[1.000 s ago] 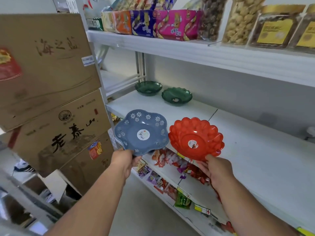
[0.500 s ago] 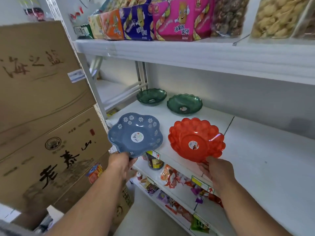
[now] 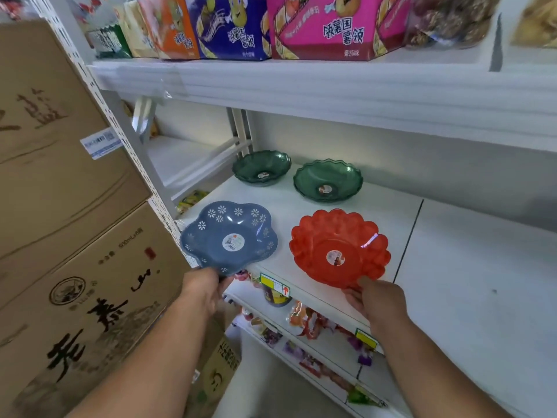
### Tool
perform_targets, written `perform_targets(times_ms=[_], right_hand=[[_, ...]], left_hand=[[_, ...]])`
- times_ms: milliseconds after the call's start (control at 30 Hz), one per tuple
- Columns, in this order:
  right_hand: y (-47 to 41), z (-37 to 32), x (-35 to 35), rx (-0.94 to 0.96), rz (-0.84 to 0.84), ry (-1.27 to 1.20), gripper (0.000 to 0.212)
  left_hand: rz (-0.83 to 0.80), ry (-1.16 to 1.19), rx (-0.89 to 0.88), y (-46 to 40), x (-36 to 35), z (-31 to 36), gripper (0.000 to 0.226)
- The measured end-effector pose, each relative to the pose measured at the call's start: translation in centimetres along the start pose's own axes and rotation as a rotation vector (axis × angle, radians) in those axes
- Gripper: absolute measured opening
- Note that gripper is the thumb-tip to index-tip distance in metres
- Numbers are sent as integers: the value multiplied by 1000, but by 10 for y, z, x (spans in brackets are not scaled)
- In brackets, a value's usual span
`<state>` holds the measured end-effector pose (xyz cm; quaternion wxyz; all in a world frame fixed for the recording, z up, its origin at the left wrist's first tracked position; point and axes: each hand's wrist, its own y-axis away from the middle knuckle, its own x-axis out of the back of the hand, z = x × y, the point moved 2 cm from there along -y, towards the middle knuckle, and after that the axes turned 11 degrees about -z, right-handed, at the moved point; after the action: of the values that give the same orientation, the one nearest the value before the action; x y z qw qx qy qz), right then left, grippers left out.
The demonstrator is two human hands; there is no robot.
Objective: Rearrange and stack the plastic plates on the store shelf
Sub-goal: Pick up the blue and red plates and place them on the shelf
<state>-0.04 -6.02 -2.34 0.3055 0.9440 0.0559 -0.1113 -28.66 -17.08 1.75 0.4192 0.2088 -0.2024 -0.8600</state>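
My left hand (image 3: 205,286) grips the near rim of a blue flower-shaped plate (image 3: 229,238) with white daisy prints, held tilted over the shelf's front left corner. My right hand (image 3: 376,297) grips the near rim of a red scalloped plate (image 3: 339,247), tilted toward me above the front of the white shelf (image 3: 470,282). Two dark green wavy-edged plates (image 3: 261,168) (image 3: 328,181) sit side by side at the back left of the same shelf, apart from each other.
Stacked cardboard boxes (image 3: 69,224) stand close on the left against the perforated shelf post (image 3: 126,137). The upper shelf (image 3: 331,86) carries colourful snack boxes and jars just overhead. Snack packets (image 3: 307,324) fill the lower shelf below the plates.
The view has moved closer to the shelf. Both plates have advanced up and forward and now hang over the shelf's front edge; both hands keep their grip.
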Motion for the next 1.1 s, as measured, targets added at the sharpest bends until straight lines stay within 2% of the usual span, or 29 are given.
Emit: perform_targets(times_ms=[200, 633, 767, 967, 1100], right_hand=[[-1, 4, -31, 30, 35, -47, 11], [-18, 29, -107, 61, 172, -29, 15], [-23, 37, -125, 68, 232, -14, 16], [-31, 46, -144, 62, 240, -52, 18], [-32, 47, -156, 52, 246, -59, 13]], left_hand=[[-42, -12, 17, -37, 2, 20, 27], [-179, -13, 124, -149, 24, 51, 23], [-190, -30, 159, -184, 31, 51, 28], [-206, -109, 176, -212, 36, 55, 16], [-200, -130, 215, -227, 36, 56, 22]])
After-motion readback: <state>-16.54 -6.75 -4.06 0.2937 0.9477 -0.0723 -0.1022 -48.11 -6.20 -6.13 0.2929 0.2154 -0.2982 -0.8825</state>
